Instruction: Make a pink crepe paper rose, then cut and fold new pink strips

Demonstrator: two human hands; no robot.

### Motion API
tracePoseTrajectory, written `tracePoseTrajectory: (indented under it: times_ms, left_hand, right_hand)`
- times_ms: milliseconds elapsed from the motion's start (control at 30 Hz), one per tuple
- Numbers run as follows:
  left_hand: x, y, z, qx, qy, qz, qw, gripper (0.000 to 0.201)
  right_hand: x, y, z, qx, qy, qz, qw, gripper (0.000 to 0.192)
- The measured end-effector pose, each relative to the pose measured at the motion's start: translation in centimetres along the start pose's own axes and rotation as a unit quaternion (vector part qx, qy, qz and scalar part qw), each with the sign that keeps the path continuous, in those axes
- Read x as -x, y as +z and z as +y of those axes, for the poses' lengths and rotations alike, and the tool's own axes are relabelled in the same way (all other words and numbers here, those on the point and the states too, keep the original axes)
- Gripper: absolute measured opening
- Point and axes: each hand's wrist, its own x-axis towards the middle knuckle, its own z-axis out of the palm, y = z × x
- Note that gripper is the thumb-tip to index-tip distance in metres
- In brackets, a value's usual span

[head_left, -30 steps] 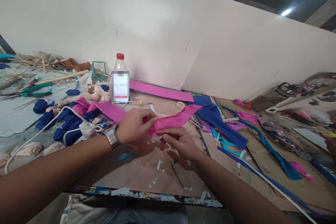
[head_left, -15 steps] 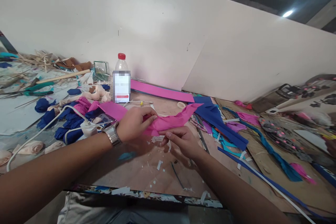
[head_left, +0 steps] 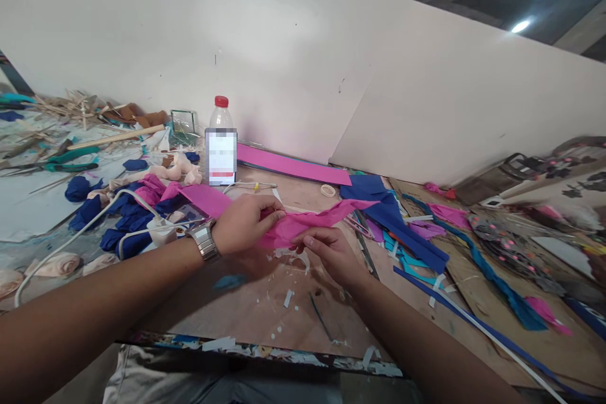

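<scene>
A strip of pink crepe paper, creased and partly folded, is held between both hands above the wooden board. My left hand, with a metal watch on its wrist, pinches the strip near its middle. The flat part of the strip runs out to the left behind that hand. My right hand grips the lower edge of the folded part with thumb and fingers. To the right of the hands the strip ends in a free, pointed tip. The paper hides some of my fingertips.
A phone leans against a red-capped bottle. Blue, pink and cream paper flowers lie left beside a white cable. Pliers are farther left. Blue paper and a teal twisted strip lie right.
The free right end of the pink strip has dropped and flattened, its tip reaching farther right. My right hand's fingers have closed up against the paper. The left hand keeps its pinch.
</scene>
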Motion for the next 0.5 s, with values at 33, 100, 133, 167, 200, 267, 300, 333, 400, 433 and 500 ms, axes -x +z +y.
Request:
tracePoseTrajectory:
  times_ms: [33, 100, 133, 167, 200, 267, 300, 333, 400, 433, 500]
  left_hand:
    - [-0.02, 0.04, -0.04, 0.004, -0.004, -0.005, 1.000, 0.027]
    - [-0.08, 0.08, -0.14, 0.015, -0.009, -0.008, 1.000, 0.026]
    - [-0.11, 0.09, -0.18, 0.021, -0.009, -0.006, 1.000, 0.026]
    - [-0.14, 0.08, -0.22, 0.026, -0.009, -0.005, 1.000, 0.026]
    - [-0.17, 0.06, -0.25, 0.030, -0.007, -0.005, 1.000, 0.026]
    - [-0.21, 0.01, -0.28, 0.035, -0.001, -0.006, 0.999, 0.027]
    - [-0.22, -0.01, -0.27, 0.037, 0.002, -0.006, 0.999, 0.026]
    - [-0.22, -0.03, -0.25, 0.037, 0.005, -0.004, 0.999, 0.026]
    - [-0.22, -0.05, -0.20, 0.037, 0.010, -0.002, 0.999, 0.025]
    - [-0.22, -0.05, -0.19, 0.036, 0.011, -0.002, 0.999, 0.026]
    - [-0.21, -0.03, -0.20, 0.034, 0.011, -0.001, 0.999, 0.026]
  right_hand:
    - [-0.05, -0.06, 0.10, -0.011, -0.005, -0.001, 1.000, 0.034]
    - [-0.09, -0.18, 0.27, -0.042, 0.004, -0.029, 0.999, 0.035]
    - [-0.05, -0.21, 0.32, -0.061, 0.020, -0.056, 0.996, 0.037]
    - [0.01, -0.21, 0.36, -0.079, 0.039, -0.086, 0.992, 0.038]
    - [0.10, -0.20, 0.38, -0.097, 0.055, -0.113, 0.987, 0.041]
    - [0.31, -0.14, 0.40, -0.117, 0.074, -0.147, 0.979, 0.043]
    - [0.39, -0.13, 0.41, -0.119, 0.077, -0.151, 0.978, 0.043]
    - [0.44, -0.12, 0.42, -0.119, 0.077, -0.152, 0.978, 0.043]
    - [0.45, -0.17, 0.45, -0.120, 0.076, -0.147, 0.979, 0.042]
    - [0.40, -0.22, 0.47, -0.119, 0.074, -0.141, 0.980, 0.041]
    - [0.22, -0.34, 0.49, -0.103, 0.057, -0.121, 0.986, 0.037]
